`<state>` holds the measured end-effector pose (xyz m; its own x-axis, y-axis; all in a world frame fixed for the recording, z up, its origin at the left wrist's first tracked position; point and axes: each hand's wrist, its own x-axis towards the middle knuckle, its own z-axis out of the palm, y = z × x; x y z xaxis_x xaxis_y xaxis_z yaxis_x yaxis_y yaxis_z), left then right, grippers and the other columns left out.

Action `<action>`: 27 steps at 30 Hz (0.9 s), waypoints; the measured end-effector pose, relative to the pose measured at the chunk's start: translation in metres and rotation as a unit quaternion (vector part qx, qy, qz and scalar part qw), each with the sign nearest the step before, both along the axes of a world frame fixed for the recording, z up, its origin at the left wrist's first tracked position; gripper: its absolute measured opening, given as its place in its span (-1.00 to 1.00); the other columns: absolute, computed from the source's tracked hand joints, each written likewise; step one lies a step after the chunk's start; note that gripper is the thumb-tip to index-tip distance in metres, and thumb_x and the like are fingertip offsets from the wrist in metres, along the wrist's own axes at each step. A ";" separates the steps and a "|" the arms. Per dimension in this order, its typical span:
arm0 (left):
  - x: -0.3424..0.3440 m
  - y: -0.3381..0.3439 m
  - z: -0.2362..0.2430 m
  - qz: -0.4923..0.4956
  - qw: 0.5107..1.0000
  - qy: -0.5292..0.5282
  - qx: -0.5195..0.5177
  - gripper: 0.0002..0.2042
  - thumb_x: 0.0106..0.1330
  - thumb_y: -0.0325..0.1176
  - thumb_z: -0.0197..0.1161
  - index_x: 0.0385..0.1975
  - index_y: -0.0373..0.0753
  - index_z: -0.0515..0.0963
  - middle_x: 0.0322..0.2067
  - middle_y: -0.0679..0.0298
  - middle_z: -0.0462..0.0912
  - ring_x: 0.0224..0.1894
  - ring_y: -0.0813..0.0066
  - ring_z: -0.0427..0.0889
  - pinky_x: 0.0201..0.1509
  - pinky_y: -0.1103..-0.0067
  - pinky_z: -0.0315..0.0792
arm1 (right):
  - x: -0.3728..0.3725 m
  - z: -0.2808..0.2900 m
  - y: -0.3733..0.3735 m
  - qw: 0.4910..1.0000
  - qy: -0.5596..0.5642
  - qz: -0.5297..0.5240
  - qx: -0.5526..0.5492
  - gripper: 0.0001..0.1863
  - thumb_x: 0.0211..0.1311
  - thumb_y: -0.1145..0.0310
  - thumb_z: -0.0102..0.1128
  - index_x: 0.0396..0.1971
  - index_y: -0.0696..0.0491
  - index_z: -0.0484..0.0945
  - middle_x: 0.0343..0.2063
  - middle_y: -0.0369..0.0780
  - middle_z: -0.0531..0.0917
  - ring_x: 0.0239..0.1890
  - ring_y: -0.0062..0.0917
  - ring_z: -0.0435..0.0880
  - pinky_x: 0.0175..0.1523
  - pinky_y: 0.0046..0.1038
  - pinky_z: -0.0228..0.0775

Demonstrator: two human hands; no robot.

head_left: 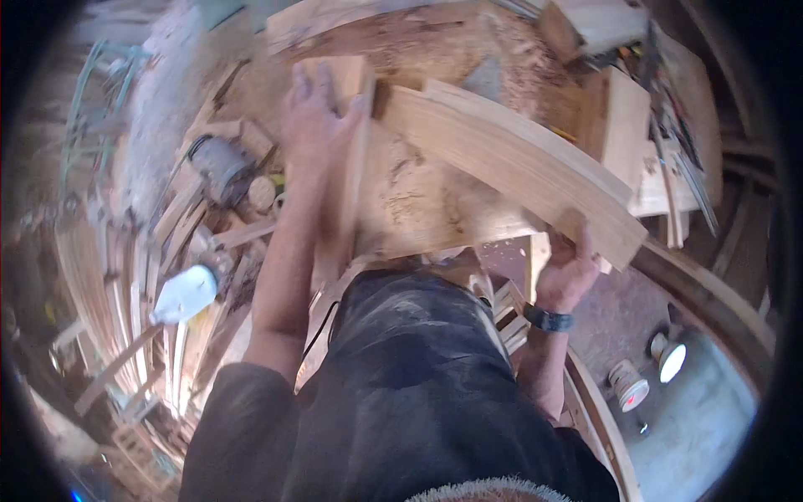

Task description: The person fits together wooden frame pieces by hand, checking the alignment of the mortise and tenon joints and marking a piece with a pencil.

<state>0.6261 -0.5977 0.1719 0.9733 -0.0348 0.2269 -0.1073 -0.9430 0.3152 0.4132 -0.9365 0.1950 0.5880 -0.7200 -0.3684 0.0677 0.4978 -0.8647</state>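
Observation:
My left hand (314,121) lies on a thick upright wooden board (347,192), its fingers stretched and apart, its thumb at the board's right edge. From beside that board a long wooden plank (502,171) slopes down to the right. A second, lighter strip runs along its far side. My right hand (569,272), with a dark wristwatch, grips the plank's near right end from below, its fingers partly hidden by the wood. Whether plank and board are joined cannot be made out. Slight blur softens both hands.
Wood shavings (519,50) cover the workbench (410,238). A wooden block (623,125) and long tools (673,159) lie at the right. Offcuts, a grey cylindrical motor-like object (224,170) and a pale plastic jug (186,294) crowd the left. Two lamp-like objects (667,357) stand lower right.

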 end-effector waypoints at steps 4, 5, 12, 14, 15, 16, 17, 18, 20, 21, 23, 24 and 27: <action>0.008 -0.014 0.002 0.040 0.999 -0.002 0.002 -0.19 0.22 0.12 0.33 0.46 -0.12 0.34 0.50 -0.08 0.18 0.44 -0.18 0.28 0.47 0.08 0.23 | 0.013 0.016 -0.007 0.998 -0.023 -0.037 -0.041 -0.51 0.43 0.37 0.24 0.28 0.04 0.34 0.10 -0.12 0.62 0.01 -0.27 0.72 0.04 -0.06 0.67; 0.008 -0.018 0.003 0.033 0.999 -0.002 -0.005 -0.19 0.22 0.12 0.33 0.46 -0.12 0.34 0.50 -0.08 0.18 0.44 -0.18 0.28 0.47 0.08 0.23 | 0.016 0.027 -0.011 0.998 -0.026 -0.020 -0.050 -0.53 0.42 0.37 0.25 0.26 0.05 0.36 0.09 -0.13 0.63 0.01 -0.29 0.72 0.02 -0.07 0.68; 0.008 -0.026 0.003 0.089 0.996 -0.011 0.015 -0.18 0.19 0.16 0.34 0.45 -0.08 0.35 0.50 -0.08 0.16 0.44 -0.24 0.26 0.46 -0.02 0.20 | 0.006 0.061 -0.065 0.981 -0.075 -0.003 -0.180 -0.67 0.35 0.39 0.34 0.06 0.10 0.58 -0.09 -0.19 0.70 -0.16 -0.42 0.75 -0.15 -0.38 0.73; 0.009 -0.030 0.007 0.102 0.994 -0.002 0.026 -0.17 0.18 0.17 0.34 0.45 -0.08 0.34 0.50 -0.08 0.16 0.44 -0.24 0.26 0.46 -0.02 0.19 | -0.009 0.062 -0.080 0.978 -0.081 0.006 -0.193 -0.66 0.35 0.39 0.34 0.08 0.10 0.58 -0.09 -0.19 0.70 -0.16 -0.44 0.75 -0.16 -0.40 0.73; 0.008 -0.031 0.011 0.095 0.995 0.018 0.029 -0.15 0.19 0.18 0.33 0.46 -0.13 0.33 0.49 -0.15 0.17 0.43 -0.23 0.30 0.46 0.08 0.23 | -0.015 0.064 -0.086 0.942 -0.017 0.023 -0.334 -0.67 0.35 0.40 0.33 0.07 0.11 0.58 -0.09 -0.18 0.70 -0.15 -0.45 0.75 -0.15 -0.40 0.73; 0.008 -0.026 0.014 0.088 0.995 0.038 0.031 -0.13 0.21 0.19 0.32 0.46 -0.18 0.32 0.47 -0.22 0.18 0.41 -0.22 0.34 0.47 0.19 0.27 | -0.019 0.063 -0.090 0.882 0.046 0.040 -0.467 -0.69 0.36 0.41 0.31 0.06 0.12 0.59 -0.09 -0.17 0.70 -0.13 -0.46 0.75 -0.15 -0.39 0.73; 0.011 -0.018 0.012 0.096 0.994 0.038 0.037 -0.13 0.21 0.19 0.32 0.46 -0.18 0.32 0.47 -0.22 0.18 0.41 -0.22 0.34 0.47 0.19 0.27 | -0.018 0.064 -0.092 0.885 0.042 0.047 -0.462 -0.69 0.36 0.41 0.31 0.06 0.12 0.59 -0.09 -0.17 0.70 -0.13 -0.46 0.75 -0.15 -0.39 0.73; 0.014 -0.011 0.010 0.077 0.996 0.040 0.023 -0.11 0.20 0.21 0.32 0.47 -0.20 0.30 0.47 -0.22 0.18 0.41 -0.24 0.33 0.47 0.20 0.27 | -0.018 0.065 -0.093 0.927 0.022 0.053 -0.372 -0.70 0.36 0.42 0.31 0.05 0.14 0.60 -0.08 -0.15 0.69 -0.12 -0.47 0.75 -0.14 -0.40 0.73; 0.015 -0.003 0.009 0.059 0.997 0.046 0.015 -0.08 0.20 0.23 0.32 0.48 -0.23 0.28 0.47 -0.23 0.18 0.42 -0.25 0.33 0.47 0.21 0.27 | -0.015 0.065 -0.087 0.960 0.007 0.061 -0.272 -0.71 0.36 0.42 0.30 0.04 0.16 0.60 -0.07 -0.14 0.68 -0.11 -0.47 0.75 -0.12 -0.41 0.73; 0.015 -0.004 0.009 0.042 0.998 0.049 0.013 -0.06 0.19 0.24 0.33 0.48 -0.24 0.26 0.48 -0.22 0.16 0.44 -0.24 0.30 0.48 0.21 0.25 | -0.012 0.066 -0.078 0.966 -0.009 0.054 -0.252 -0.71 0.36 0.41 0.31 0.02 0.17 0.61 -0.08 -0.13 0.68 -0.11 -0.47 0.75 -0.13 -0.44 0.72; 0.010 0.000 0.012 0.024 0.998 0.057 0.016 -0.05 0.19 0.26 0.33 0.49 -0.25 0.25 0.48 -0.22 0.15 0.46 -0.22 0.27 0.50 0.22 0.23 | -0.010 0.068 -0.071 0.973 -0.021 0.047 -0.226 -0.70 0.36 0.40 0.32 0.01 0.19 0.61 -0.09 -0.12 0.69 -0.11 -0.48 0.75 -0.14 -0.47 0.70; 0.006 0.004 0.013 0.001 0.999 0.049 0.008 -0.05 0.19 0.26 0.34 0.49 -0.25 0.25 0.49 -0.24 0.14 0.48 -0.19 0.25 0.51 0.23 0.21 | -0.011 0.068 -0.070 0.954 0.017 0.048 -0.296 -0.69 0.35 0.38 0.34 0.00 0.19 0.61 -0.09 -0.12 0.69 -0.13 -0.48 0.75 -0.15 -0.48 0.69; -0.013 0.020 0.018 -0.037 0.997 0.060 -0.013 -0.04 0.20 0.26 0.34 0.49 -0.26 0.24 0.49 -0.27 0.10 0.52 -0.13 0.18 0.54 0.24 0.16 | -0.004 0.079 -0.071 0.950 0.017 0.062 -0.307 -0.68 0.35 0.36 0.36 -0.01 0.21 0.61 -0.09 -0.12 0.69 -0.12 -0.48 0.74 -0.14 -0.49 0.67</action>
<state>0.6128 -0.5774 0.1899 0.9886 -0.1028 0.1102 -0.1357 -0.9253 0.3540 0.4097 -1.0076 0.2736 0.6782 -0.7308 0.0776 0.0085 -0.0978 -0.9952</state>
